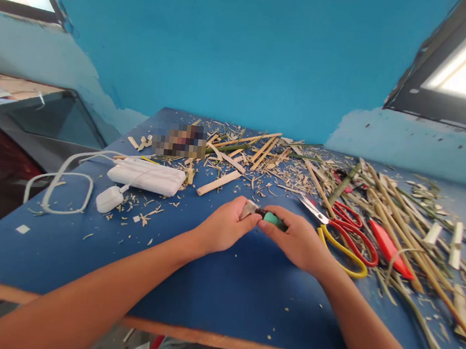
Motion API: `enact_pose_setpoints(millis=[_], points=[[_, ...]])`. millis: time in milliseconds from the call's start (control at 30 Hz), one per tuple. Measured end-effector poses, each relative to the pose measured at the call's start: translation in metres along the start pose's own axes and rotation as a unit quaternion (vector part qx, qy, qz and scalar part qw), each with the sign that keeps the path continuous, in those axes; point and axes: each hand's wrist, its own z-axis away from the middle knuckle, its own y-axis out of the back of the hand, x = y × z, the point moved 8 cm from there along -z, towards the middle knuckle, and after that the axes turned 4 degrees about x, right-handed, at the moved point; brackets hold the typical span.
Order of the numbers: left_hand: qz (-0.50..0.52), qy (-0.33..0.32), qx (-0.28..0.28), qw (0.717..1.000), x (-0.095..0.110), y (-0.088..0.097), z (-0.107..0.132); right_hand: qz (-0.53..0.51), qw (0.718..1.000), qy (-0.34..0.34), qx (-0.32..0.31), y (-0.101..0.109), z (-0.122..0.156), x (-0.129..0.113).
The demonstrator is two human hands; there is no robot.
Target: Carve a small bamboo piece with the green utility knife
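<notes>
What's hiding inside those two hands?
A small tool: its green handle peeks from the right hand, its grey metal end from the left hand. Fingers cover the rest, so its full shape cannot be seen.

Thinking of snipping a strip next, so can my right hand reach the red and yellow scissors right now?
Probably yes: the scissors lie uncovered just beside the right hand, though it and the left hand both grip a green-handled tool.
</notes>
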Motion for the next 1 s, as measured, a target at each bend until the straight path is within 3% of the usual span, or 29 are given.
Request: enact_pose_setpoints(millis=[100,200,333,400,633,1000], points=[[0.007,0.01,0.033,0.999,-0.001,0.002,0.002,-0.01,0.999,-0.023,0.031,0.004,-0.001,0.001],[0.11,0.038,0.008,0.993,-0.005,-0.004,0.002,-0.05,0.996,-0.037,0.069,0.011,-0.002,0.005],[0.305,0.099,-0.06,0.945,-0.008,-0.017,0.001,-0.086,0.989,-0.064,0.102,0.021,-0.002,0.016],[0.354,0.104,-0.072,0.927,-0.006,-0.018,-0.001,-0.071,0.991,-0.063,0.095,0.022,-0.002,0.016],[0.375,0.05,-0.071,0.923,0.001,-0.011,-0.005,-0.033,0.998,0.014,0.056,0.016,0.002,-0.007],[0.362,0.034,-0.093,0.927,0.006,-0.013,-0.002,-0.03,0.999,0.023,0.001,0.007,0.003,-0.011]])
